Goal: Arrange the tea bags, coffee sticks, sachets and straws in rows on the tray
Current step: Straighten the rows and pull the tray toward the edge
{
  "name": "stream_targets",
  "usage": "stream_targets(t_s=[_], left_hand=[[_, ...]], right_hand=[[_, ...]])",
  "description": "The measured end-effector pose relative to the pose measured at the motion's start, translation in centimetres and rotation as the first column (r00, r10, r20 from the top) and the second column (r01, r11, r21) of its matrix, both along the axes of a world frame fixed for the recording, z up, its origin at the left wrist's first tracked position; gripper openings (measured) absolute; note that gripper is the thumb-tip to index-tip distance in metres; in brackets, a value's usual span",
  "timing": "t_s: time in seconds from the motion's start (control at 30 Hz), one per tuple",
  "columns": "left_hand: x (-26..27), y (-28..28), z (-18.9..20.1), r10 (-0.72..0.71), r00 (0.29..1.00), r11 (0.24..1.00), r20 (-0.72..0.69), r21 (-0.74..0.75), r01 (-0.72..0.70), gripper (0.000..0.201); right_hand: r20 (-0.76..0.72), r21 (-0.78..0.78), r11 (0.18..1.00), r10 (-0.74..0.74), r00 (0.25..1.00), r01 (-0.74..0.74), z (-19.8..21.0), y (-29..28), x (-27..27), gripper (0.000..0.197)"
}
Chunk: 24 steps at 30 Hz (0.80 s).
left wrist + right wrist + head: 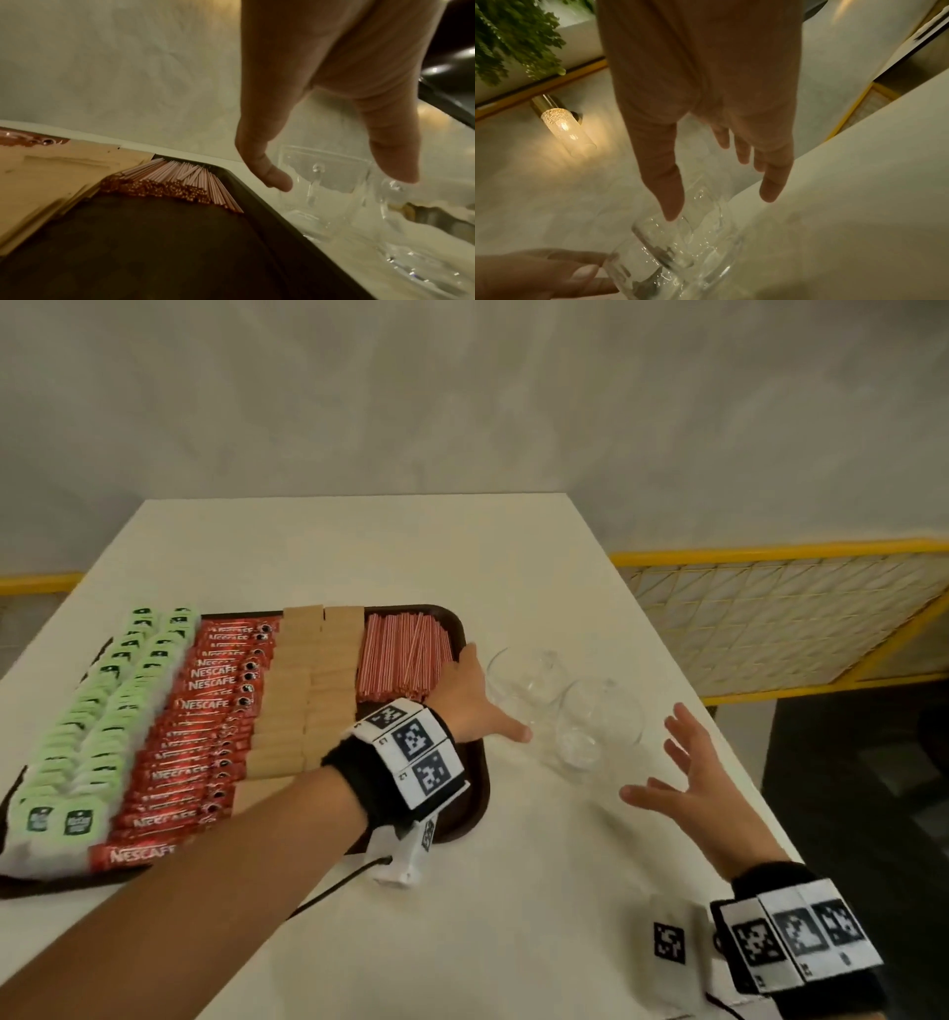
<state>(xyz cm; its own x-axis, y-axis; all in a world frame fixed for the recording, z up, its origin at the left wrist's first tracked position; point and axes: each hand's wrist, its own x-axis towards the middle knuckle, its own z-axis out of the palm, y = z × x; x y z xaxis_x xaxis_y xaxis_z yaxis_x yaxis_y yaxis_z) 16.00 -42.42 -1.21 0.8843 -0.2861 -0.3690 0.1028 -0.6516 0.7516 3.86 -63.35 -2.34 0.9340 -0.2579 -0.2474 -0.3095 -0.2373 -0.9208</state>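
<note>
A dark brown tray [475, 814] holds four rows: green tea bags [97, 711], red Nescafe coffee sticks [205, 711], tan sachets [308, 690] and red-and-white straws [405, 654]. My left hand [472, 695] reaches over the tray's right rim, fingers spread and fairly straight, thumb and fingers on either side of the far clear glass [524, 680]. The left wrist view shows that hand [334, 101] over the glass [323, 176], beside the straws [180, 178]. My right hand [693, 773] hovers with fingers spread, just right of the near glass [601, 721], holding nothing.
The white table [359, 546] ends close behind my right hand, with a drop to a dark floor. A yellow mesh railing [770, 618] runs beyond it. The right wrist view shows a wall lamp [564, 125] and a plant [513, 36].
</note>
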Motion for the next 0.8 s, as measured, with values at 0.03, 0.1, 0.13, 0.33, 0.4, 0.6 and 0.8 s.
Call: stream_targets(t_s=[0.03,0.1,0.13,0.33,0.4,0.6,0.8], left_hand=[[0.2,-0.3,-0.2,0.006,1.000,1.000,0.020,0.017,-0.006,0.131],[0.5,-1.0,-0.6,0.027,0.999,0.999,0.039,0.043,-0.028,0.126],[0.7,-1.2,-0.8,0.036,0.998,0.998,0.049,0.050,-0.038,0.122],[1.3,-2.7,-1.0,0.068,0.995,0.994,0.079,0.078,-0.074,0.101],[1.7,-3.1,-1.0,0.078,0.992,0.993,0.096,0.085,-0.086,0.098],[3.7,-4.3,-0.1,0.023,0.996,0.987,0.090,0.157,-0.037,0.105],[6.0,-4.8,0.5,-0.048,0.995,0.974,0.087,0.223,0.027,0.101]], right_hand=[[-0.013,0.010,0.999,0.045,0.999,-0.044,-0.1,-0.4,0.7,0.104],[-0.024,0.040,0.992,0.117,0.993,-0.116,-0.4,-1.0,2.0,0.107],[-0.026,0.058,0.988,0.143,0.989,-0.142,-0.5,-1.3,2.6,0.108],[-0.040,0.125,0.952,0.287,0.957,-0.280,-0.9,-2.3,4.9,0.106],[-0.049,0.098,0.945,0.316,0.947,-0.311,-1.0,-2.5,5.2,0.102],[-0.043,0.003,0.933,0.360,0.932,-0.360,-1.4,-3.1,6.1,0.088],[-0.033,-0.018,0.882,0.470,0.882,-0.470,-0.8,-3.1,6.9,0.113]])
